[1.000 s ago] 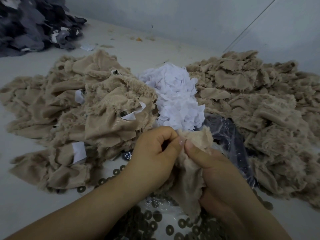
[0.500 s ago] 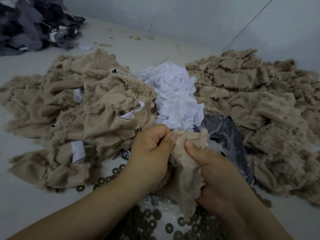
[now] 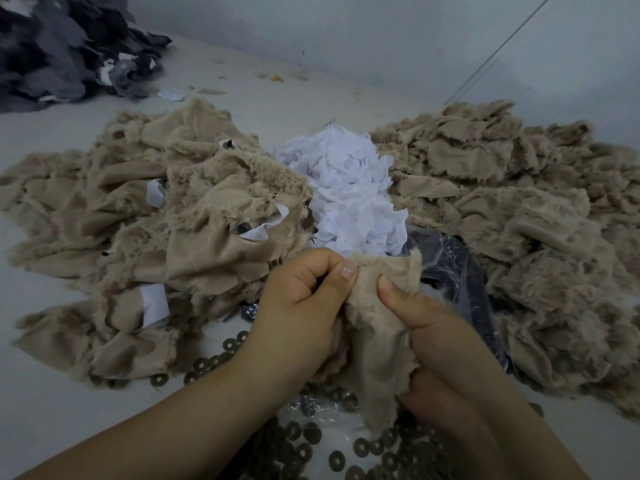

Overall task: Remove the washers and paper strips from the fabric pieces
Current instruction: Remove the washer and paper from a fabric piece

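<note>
Item: tan fabric piece (image 3: 377,327), one, held at centre-low between both hands; its lower edge hangs over the washers. Whether a washer or paper strip remains inside it cannot be told.

Left hand (image 3: 301,306): curled, thumb pinching the piece's upper left edge; fingertips hidden behind the cloth.
Right hand (image 3: 436,334): thumb pressed on the piece's upper right, remaining fingers wrapped under it, out of sight.

Washers (image 3: 311,441): dark rings, loose at 6 o'clock, partly on clear plastic sheet (image 3: 460,271); many covered by the forearms and cut off by the lower edge, so no count is possible.

Left fabric heap (image 3: 138,244), 9 o'clock: one; four white paper strips (image 3: 154,303) show in it, and two washers peep out, others likely buried.
Right fabric heap (image 3: 519,216), 2 o'clock: one, cut off at the right edge.
White paper pile (image 3: 349,195), 12 o'clock: one, strips too tangled to number.
Dark grey fabric heap (image 3: 59,46), 11 o'clock: one, cropped by the frame.
</note>
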Motion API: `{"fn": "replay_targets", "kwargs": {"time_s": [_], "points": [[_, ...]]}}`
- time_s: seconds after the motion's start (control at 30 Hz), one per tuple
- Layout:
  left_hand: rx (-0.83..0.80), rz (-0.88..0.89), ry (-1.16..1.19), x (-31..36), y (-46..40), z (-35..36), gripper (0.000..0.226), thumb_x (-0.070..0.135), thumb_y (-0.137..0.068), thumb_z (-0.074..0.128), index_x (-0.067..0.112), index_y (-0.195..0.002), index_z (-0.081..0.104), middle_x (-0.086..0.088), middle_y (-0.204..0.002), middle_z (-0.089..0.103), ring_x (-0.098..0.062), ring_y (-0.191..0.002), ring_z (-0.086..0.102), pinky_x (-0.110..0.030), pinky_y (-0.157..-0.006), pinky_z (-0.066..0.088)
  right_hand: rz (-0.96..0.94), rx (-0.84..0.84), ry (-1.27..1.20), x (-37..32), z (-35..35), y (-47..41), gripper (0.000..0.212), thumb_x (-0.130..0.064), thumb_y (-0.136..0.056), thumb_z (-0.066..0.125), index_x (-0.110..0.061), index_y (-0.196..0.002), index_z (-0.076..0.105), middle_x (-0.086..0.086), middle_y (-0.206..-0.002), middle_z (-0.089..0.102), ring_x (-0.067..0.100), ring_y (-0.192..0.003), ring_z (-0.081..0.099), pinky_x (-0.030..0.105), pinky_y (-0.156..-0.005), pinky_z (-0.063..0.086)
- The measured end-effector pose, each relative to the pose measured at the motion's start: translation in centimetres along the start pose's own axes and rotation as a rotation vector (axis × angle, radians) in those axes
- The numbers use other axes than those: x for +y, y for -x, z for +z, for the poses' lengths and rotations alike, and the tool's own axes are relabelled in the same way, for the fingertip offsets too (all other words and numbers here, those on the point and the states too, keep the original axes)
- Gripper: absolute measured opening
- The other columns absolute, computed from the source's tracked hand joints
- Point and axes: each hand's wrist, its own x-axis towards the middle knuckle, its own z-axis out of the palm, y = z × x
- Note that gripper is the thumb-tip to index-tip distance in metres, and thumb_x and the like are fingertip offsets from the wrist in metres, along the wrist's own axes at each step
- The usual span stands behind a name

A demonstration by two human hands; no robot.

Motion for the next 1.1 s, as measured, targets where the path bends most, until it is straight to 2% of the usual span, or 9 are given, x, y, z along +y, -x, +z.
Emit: {"fn": "replay_targets", "kwargs": {"time_s": [0.13, 0.27, 0.4, 0.47, 0.53, 0.67, 0.77, 0.93, 1.1], "points": [[0.004, -0.040, 0.028, -0.3, 0.2, 0.0, 0.030, 0.026, -0.090, 0.057, 0.016, -0.062, 0.055, 0.006, -0.057, 0.047, -0.008, -0.056, 0.042, -0.023, -0.053, 0.041, 0.074, 0.000, -0.021, 0.1, 0.1, 0.1, 0.036, -0.027, -0.093, 0.059, 0.000, -0.109, 0.075, 0.025, -0.112, 0.072, 0.036, -0.103, 0.072, 0.046, -0.093, 0.053], [0.001, -0.063, 0.064, -0.1, 0.2, -0.1, 0.035, 0.030, -0.091, 0.056, 0.009, -0.064, 0.049, -0.005, -0.060, 0.042, -0.019, -0.059, 0.037, -0.034, -0.055, 0.037, 0.037, -0.064, -0.044, 0.0, 0.6, 0.5, 0.040, -0.025, -0.087, 0.063, 0.001, -0.116, 0.071, 0.026, -0.116, 0.071, 0.037, -0.107, 0.070, 0.047, -0.093, 0.057], [-0.016, -0.106, -0.015, -0.2, 0.0, 0.3, 0.037, 0.037, -0.091, 0.051, 0.007, -0.068, 0.051, -0.008, -0.063, 0.047, -0.021, -0.058, 0.042, -0.033, -0.058, 0.043, 0.026, -0.048, -0.056, 0.2, 0.7, 0.5, 0.036, -0.019, -0.088, 0.063, -0.001, -0.117, 0.072, 0.023, -0.115, 0.072, 0.035, -0.108, 0.070, 0.047, -0.100, 0.051], [-0.028, -0.172, -0.043, -0.5, 0.1, 0.6, 0.040, 0.038, -0.098, 0.048, 0.004, -0.081, 0.061, -0.017, -0.076, 0.063, -0.033, -0.071, 0.058, -0.045, -0.074, 0.055, 0.004, -0.018, -0.060, 0.2, 0.7, 0.4, 0.033, -0.018, -0.089, 0.063, -0.001, -0.116, 0.073, 0.022, -0.115, 0.072, 0.034, -0.110, 0.070, 0.047, -0.104, 0.048], [-0.026, -0.224, -0.052, -0.6, 0.2, 0.8, 0.037, 0.030, -0.103, 0.044, 0.002, -0.092, 0.066, -0.020, -0.090, 0.069, -0.034, -0.087, 0.066, -0.055, -0.085, 0.052, -0.022, -0.002, -0.063, 0.4, 0.8, 0.4, 0.028, -0.017, -0.088, 0.063, -0.003, -0.109, 0.076, 0.020, -0.113, 0.073, 0.032, -0.107, 0.071, 0.045, -0.103, 0.048], [0.026, -0.142, -0.098, -0.4, 0.5, 1.1, 0.036, 0.013, -0.103, 0.044, 0.010, -0.067, 0.050, -0.007, -0.064, 0.053, -0.019, -0.063, 0.048, -0.043, -0.060, 0.043, -0.049, 0.001, -0.028, 0.5, 1.0, 0.5, 0.027, -0.018, -0.084, 0.065, -0.002, -0.102, 0.078, 0.021, -0.110, 0.074, 0.030, -0.105, 0.072, 0.042, -0.097, 0.051], [0.059, -0.048, -0.223, -0.3, 0.2, 1.3, 0.040, 0.016, -0.101, 0.043, 0.017, -0.061, 0.040, 0.009, -0.057, 0.041, -0.005, -0.055, 0.037, -0.032, -0.054, 0.035, -0.045, -0.035, -0.032, 0.4, 1.2, 0.7, 0.031, -0.019, -0.084, 0.064, 0.000, -0.105, 0.076, 0.023, -0.112, 0.072, 0.033, -0.108, 0.071, 0.044, -0.099, 0.051], [0.061, 0.106, -0.356, -0.5, -0.3, 1.0, 0.032, 0.019, -0.089, 0.043, -0.001, -0.064, 0.043, -0.008, -0.059, 0.043, -0.008, -0.055, 0.037, -0.035, -0.052, 0.035, -0.064, -0.035, -0.012, 0.7, 1.0, 0.6, 0.036, -0.021, -0.090, 0.059, 0.000, -0.117, 0.071, 0.024, -0.116, 0.071, 0.036, -0.113, 0.067, 0.051, -0.108, 0.044], [0.070, 0.204, -0.430, -0.7, -0.3, 0.7, 0.031, 0.012, -0.091, 0.044, -0.001, -0.063, 0.042, -0.010, -0.057, 0.042, -0.014, -0.053, 0.037, -0.025, -0.049, 0.030, -0.046, -0.045, -0.041, 0.7, 1.1, 0.7, 0.040, -0.023, -0.081, 0.063, 0.000, -0.112, 0.073, 0.025, -0.114, 0.071, 0.036, -0.109, 0.069, 0.047, -0.097, 0.054]]}}
